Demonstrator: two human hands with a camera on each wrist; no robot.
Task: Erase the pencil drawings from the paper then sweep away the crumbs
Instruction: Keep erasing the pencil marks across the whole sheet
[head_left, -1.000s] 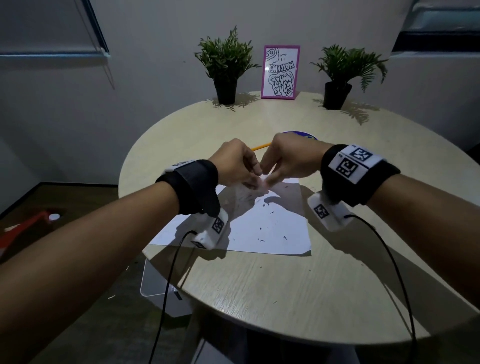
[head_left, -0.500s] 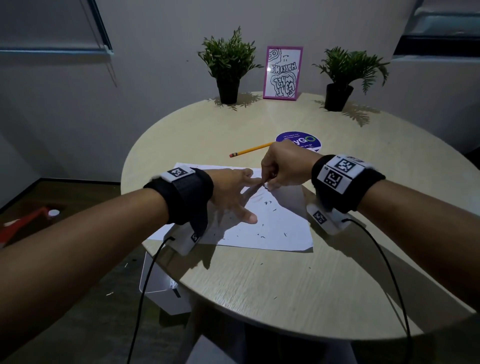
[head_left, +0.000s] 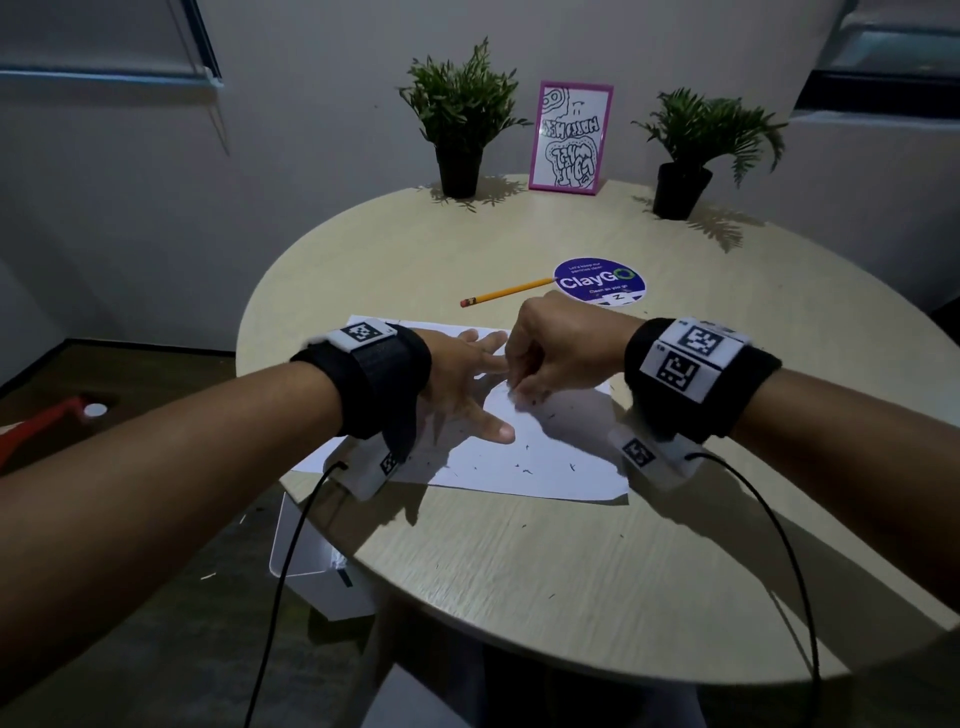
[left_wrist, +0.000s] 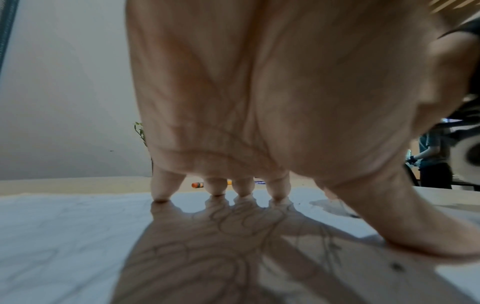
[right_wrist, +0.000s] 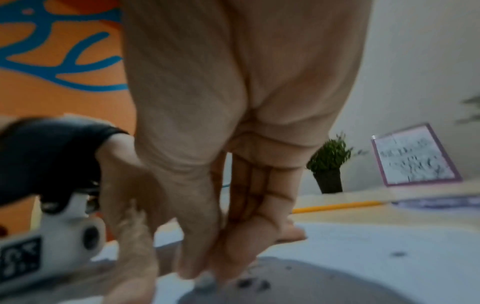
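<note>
- right hand (head_left: 558, 353): fingers curled down, tips pinching a small pale eraser (right_wrist: 205, 282) with its end on the paper (head_left: 550, 462). Only the right wrist view shows the eraser, and it's blurred there.
- left hand (head_left: 462, 384): flat, fingers spread and straight, fingertips (left_wrist: 217, 190) and thumb pressed on the sheet, holding nothing. It sits just left of the right hand, nearly touching it.
- paper: white sheet, flat on the round table (head_left: 519, 571), near the edge closest to the person. Faint pencil lines show under the left palm in the left wrist view (too blurred to read the shapes).
- crumbs (head_left: 524, 470): dark specks scattered on the sheet, mostly in front of the right hand, with a dense cluster right at the eraser tip (right_wrist: 253, 283). A few strays lie on the bare table past the sheet's near edge.
- pencil (head_left: 506, 293): yellow, lying on the table just beyond the paper, eraser end pointing left, tip touching a round purple sticker (head_left: 600, 283).
- far edge of the table: two potted plants (head_left: 460, 119) (head_left: 691, 150) with a pink-framed picture (head_left: 570, 137) between them.
- both wrists: black straps with white marker blocks, cables trailing off the near side.
- floor under the table's left edge: white box (head_left: 306, 566).
</note>
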